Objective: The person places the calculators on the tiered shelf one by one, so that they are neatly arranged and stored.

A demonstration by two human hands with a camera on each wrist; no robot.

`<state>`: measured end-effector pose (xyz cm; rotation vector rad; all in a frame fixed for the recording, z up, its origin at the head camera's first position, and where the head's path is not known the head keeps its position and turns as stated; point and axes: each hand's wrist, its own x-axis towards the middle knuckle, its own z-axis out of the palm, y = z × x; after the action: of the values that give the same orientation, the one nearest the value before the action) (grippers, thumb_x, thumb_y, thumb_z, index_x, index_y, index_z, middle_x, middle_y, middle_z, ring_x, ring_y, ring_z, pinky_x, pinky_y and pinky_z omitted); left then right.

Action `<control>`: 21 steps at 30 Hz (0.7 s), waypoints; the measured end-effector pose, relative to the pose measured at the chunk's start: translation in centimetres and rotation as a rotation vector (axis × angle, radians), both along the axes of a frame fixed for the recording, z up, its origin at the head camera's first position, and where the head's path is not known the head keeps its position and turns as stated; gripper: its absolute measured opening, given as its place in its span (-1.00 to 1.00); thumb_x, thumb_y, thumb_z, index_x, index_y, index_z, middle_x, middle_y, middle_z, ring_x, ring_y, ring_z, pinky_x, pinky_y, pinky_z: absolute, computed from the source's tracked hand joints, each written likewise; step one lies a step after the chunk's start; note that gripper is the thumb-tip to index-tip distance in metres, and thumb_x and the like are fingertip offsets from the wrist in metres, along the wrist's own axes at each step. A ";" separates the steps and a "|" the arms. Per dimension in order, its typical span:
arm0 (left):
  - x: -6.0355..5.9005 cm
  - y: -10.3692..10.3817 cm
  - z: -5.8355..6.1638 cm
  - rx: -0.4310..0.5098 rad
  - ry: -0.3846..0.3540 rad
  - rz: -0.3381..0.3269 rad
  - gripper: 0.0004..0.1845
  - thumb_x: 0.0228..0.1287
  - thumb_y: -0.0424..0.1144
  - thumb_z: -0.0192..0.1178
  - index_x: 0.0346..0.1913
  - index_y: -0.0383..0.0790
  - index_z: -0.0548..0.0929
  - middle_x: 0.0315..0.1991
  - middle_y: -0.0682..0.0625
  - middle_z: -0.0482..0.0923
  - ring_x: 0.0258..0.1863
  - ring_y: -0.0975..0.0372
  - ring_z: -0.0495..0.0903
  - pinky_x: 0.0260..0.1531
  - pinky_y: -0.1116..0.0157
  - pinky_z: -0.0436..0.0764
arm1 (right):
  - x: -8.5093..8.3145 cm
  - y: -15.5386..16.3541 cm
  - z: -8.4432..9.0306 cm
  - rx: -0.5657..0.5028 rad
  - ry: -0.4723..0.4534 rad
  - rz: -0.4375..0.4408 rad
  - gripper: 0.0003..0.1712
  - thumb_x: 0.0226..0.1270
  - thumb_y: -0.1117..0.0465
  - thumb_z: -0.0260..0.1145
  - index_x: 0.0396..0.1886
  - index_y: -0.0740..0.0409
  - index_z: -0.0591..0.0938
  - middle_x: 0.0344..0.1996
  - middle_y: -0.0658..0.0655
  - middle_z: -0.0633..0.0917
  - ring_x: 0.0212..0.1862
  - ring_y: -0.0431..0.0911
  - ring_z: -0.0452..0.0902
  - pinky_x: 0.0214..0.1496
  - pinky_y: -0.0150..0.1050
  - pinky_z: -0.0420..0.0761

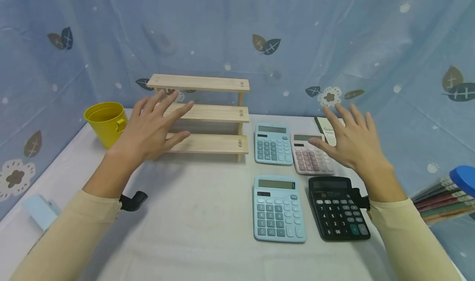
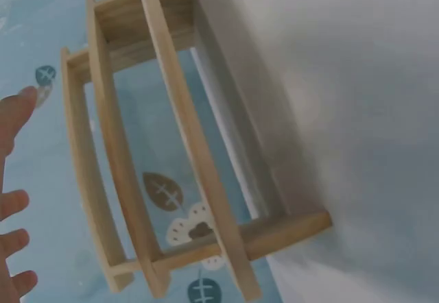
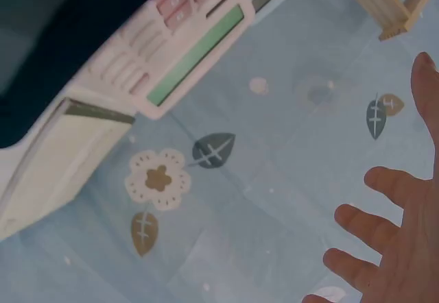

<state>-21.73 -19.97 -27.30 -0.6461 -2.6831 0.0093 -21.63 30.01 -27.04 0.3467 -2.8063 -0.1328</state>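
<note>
We see our left hand [image 1: 148,128] spread, fingers straight, hovering just in front of the wooden rack [image 1: 202,116] at the back of the table [image 1: 193,215], holding nothing; our right hand [image 1: 352,142] is spread too, over the pink calculator [image 1: 311,154], whether touching it we cannot tell; the rack is pale bare wood, three stepped slats on thin end posts, so we judge it light, stiff and easy to tip, best taken by both end frames; the calculators look like smooth hard plastic, flat and light, likely to slide on the cloth, best pinched by their long edges; a small light blue one [image 1: 273,144] lies beside the pink, a larger blue [image 1: 279,208] and a black one [image 1: 337,208] nearer; a yellow metal pail [image 1: 105,122] stands left
</note>
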 end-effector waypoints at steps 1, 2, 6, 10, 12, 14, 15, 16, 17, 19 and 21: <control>0.0 -0.1 -0.1 0.003 -0.003 -0.001 -0.20 0.50 0.27 0.07 0.66 0.28 0.02 0.68 -0.11 -0.12 0.64 -0.15 -0.15 0.48 -0.31 0.00 | 0.2 0.1 -0.1 0.001 0.002 -0.001 0.14 0.37 -0.52 0.11 0.71 -0.08 -0.04 0.62 0.34 0.08 0.62 0.38 -0.20 0.55 0.45 -0.23; 0.1 -0.2 -0.1 0.006 -0.004 -0.003 -0.20 0.50 0.26 0.09 0.66 0.27 0.03 0.68 -0.12 -0.11 0.63 -0.15 -0.13 0.47 -0.31 0.01 | 0.4 0.2 -0.1 0.002 0.005 -0.003 0.14 0.37 -0.52 0.11 0.71 -0.08 -0.04 0.61 0.34 0.09 0.61 0.39 -0.18 0.55 0.45 -0.21; 0.2 -0.5 -0.3 0.011 0.000 -0.003 -0.20 0.47 0.24 0.14 0.65 0.25 0.08 0.65 -0.15 -0.01 0.61 -0.18 -0.05 0.45 -0.32 0.06 | 1.2 0.6 -0.2 0.011 0.026 -0.008 0.15 0.34 -0.50 0.16 0.70 -0.07 -0.02 0.60 0.33 0.12 0.58 0.42 -0.10 0.54 0.45 -0.17; 0.3 -0.9 -0.5 0.020 0.006 -0.010 -0.24 0.47 0.23 0.16 0.62 0.25 0.18 0.64 -0.16 0.03 0.59 -0.20 -0.01 0.39 -0.33 0.14 | 1.9 1.2 -0.4 0.001 0.035 0.009 0.15 0.33 -0.47 0.22 0.69 -0.02 0.03 0.57 0.35 0.17 0.56 0.42 -0.05 0.53 0.46 -0.10; 0.3 -1.2 -0.8 0.032 0.011 -0.020 -0.27 0.46 0.21 0.18 0.60 0.24 0.23 0.63 -0.17 0.06 0.58 -0.22 0.01 0.37 -0.34 0.17 | 2.1 1.5 -0.5 -0.009 0.033 0.024 0.15 0.32 -0.46 0.23 0.68 0.01 0.07 0.56 0.37 0.19 0.55 0.44 -0.03 0.51 0.47 -0.05; 0.4 -1.6 -1.2 0.040 0.011 -0.026 -0.28 0.45 0.19 0.21 0.59 0.24 0.27 0.62 -0.18 0.08 0.57 -0.23 0.04 0.34 -0.35 0.21 | 2.3 1.9 -0.8 -0.020 0.020 0.044 0.15 0.31 -0.45 0.26 0.67 0.05 0.09 0.54 0.38 0.21 0.52 0.47 0.01 0.48 0.49 0.00; 0.4 -1.9 -1.5 0.041 0.010 -0.028 -0.28 0.44 0.18 0.22 0.59 0.23 0.28 0.61 -0.19 0.10 0.56 -0.24 0.06 0.34 -0.35 0.23 | 2.4 2.0 -1.0 -0.025 0.015 0.056 0.15 0.31 -0.43 0.28 0.67 0.07 0.10 0.53 0.40 0.23 0.50 0.49 0.04 0.45 0.49 0.04; 0.5 -2.1 -1.8 0.044 0.008 -0.029 -0.28 0.43 0.18 0.23 0.58 0.23 0.29 0.60 -0.20 0.11 0.54 -0.26 0.09 0.33 -0.35 0.25 | 2.6 2.2 -1.2 -0.030 0.009 0.067 0.15 0.30 -0.43 0.29 0.66 0.09 0.12 0.52 0.41 0.24 0.49 0.49 0.06 0.43 0.49 0.08; 0.5 -2.4 -2.1 0.048 0.004 -0.029 -0.28 0.43 0.17 0.24 0.58 0.22 0.30 0.60 -0.22 0.13 0.52 -0.27 0.13 0.33 -0.36 0.26 | 2.7 2.3 -1.4 -0.033 0.005 0.077 0.16 0.29 -0.42 0.31 0.65 0.11 0.13 0.51 0.42 0.25 0.47 0.50 0.09 0.41 0.49 0.11; 0.7 -2.8 -2.7 0.053 -0.019 -0.017 -0.27 0.42 0.17 0.25 0.58 0.22 0.30 0.59 -0.23 0.12 0.49 -0.29 0.16 0.33 -0.37 0.26 | 3.1 2.5 -1.9 -0.047 0.000 0.099 0.17 0.26 -0.40 0.35 0.64 0.13 0.16 0.49 0.44 0.27 0.44 0.50 0.13 0.38 0.50 0.16; 0.9 -3.3 -3.1 0.058 -0.051 0.000 -0.26 0.43 0.18 0.24 0.59 0.23 0.27 0.61 -0.24 0.07 0.48 -0.31 0.15 0.33 -0.40 0.23 | 3.5 2.6 -2.5 -0.064 0.004 0.113 0.17 0.23 -0.38 0.39 0.63 0.13 0.17 0.47 0.44 0.29 0.43 0.50 0.15 0.34 0.50 0.21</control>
<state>-20.83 -23.30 -30.36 -0.6366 -2.7214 -0.0866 -18.13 32.64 -29.54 0.4874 -2.7713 -0.0185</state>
